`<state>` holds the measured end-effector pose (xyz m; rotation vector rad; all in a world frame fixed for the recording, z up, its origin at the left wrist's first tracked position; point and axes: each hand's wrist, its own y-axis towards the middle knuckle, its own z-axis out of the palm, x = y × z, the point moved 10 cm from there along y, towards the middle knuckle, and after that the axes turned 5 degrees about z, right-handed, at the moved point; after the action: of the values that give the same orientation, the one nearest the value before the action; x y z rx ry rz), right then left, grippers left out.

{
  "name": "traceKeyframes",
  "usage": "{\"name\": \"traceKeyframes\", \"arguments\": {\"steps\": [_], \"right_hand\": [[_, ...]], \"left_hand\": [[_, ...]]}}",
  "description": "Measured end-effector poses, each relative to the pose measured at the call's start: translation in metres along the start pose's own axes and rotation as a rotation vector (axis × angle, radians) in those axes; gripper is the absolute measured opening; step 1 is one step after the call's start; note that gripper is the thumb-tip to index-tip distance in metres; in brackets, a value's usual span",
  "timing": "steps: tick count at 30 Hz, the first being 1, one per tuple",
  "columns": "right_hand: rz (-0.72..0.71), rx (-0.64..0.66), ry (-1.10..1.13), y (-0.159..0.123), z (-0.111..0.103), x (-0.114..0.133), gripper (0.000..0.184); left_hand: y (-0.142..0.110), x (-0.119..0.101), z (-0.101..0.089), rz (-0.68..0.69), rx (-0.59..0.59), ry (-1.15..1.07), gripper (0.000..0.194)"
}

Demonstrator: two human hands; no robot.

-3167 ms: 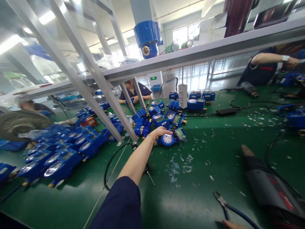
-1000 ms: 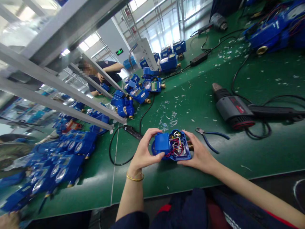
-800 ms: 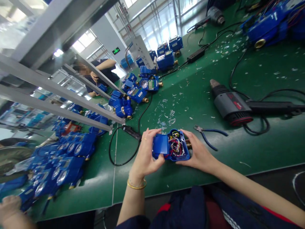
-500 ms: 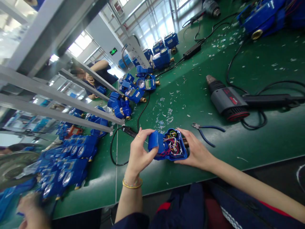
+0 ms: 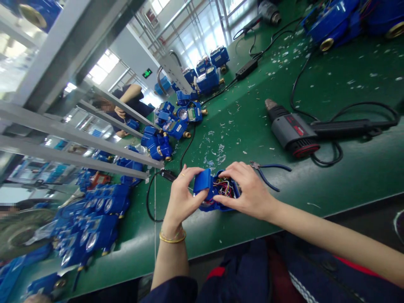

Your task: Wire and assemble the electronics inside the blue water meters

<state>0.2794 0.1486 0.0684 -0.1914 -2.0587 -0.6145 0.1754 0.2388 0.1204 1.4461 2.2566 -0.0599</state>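
An opened blue water meter (image 5: 211,191) with coloured wires showing inside sits at the near edge of the green table (image 5: 347,181). My left hand (image 5: 181,198) is closed on its left end, where the blue lid stands lifted. My right hand (image 5: 248,189) lies over the right side of the housing, fingers curled onto the wires and rim. A gold bracelet circles my left wrist.
Blue-handled pliers (image 5: 268,170) lie just right of my hands. A grey and red heat gun (image 5: 292,130) with its black cable rests further right. Several blue meters (image 5: 176,122) are piled behind and at the left (image 5: 94,219). A slanted steel frame (image 5: 94,143) crosses the left. Another person (image 5: 126,99) works opposite.
My left hand fetched a meter from the pile and both hands brought it to the near edge. The lid has swung open to the left, and my right hand has moved on top of the wiring.
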Motion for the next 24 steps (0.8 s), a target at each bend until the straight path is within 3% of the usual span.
{"name": "traceKeyframes", "arguments": {"steps": [2, 6, 11, 17, 20, 24], "right_hand": [[0.073, 0.045, -0.020, 0.010, 0.009, -0.004, 0.022], [0.265, 0.049, -0.013, 0.013, 0.008, -0.042, 0.027], [0.320, 0.112, -0.035, 0.003, 0.003, -0.067, 0.026], [0.291, 0.182, -0.055, 0.001, 0.008, -0.060, 0.026], [0.247, 0.130, -0.052, 0.002, 0.000, -0.050, 0.012], [-0.036, 0.029, -0.046, -0.002, -0.009, -0.010, 0.018]], "left_hand": [[0.004, -0.003, 0.000, 0.009, 0.025, 0.006, 0.040], [0.010, -0.006, 0.001, 0.029, 0.067, -0.067, 0.041], [0.013, -0.004, 0.001, 0.067, 0.099, -0.117, 0.045], [0.026, -0.008, 0.001, 0.054, 0.159, -0.062, 0.035], [0.038, -0.007, 0.005, 0.025, 0.232, -0.041, 0.037], [0.055, -0.004, 0.013, -0.015, 0.351, -0.021, 0.039]]}}
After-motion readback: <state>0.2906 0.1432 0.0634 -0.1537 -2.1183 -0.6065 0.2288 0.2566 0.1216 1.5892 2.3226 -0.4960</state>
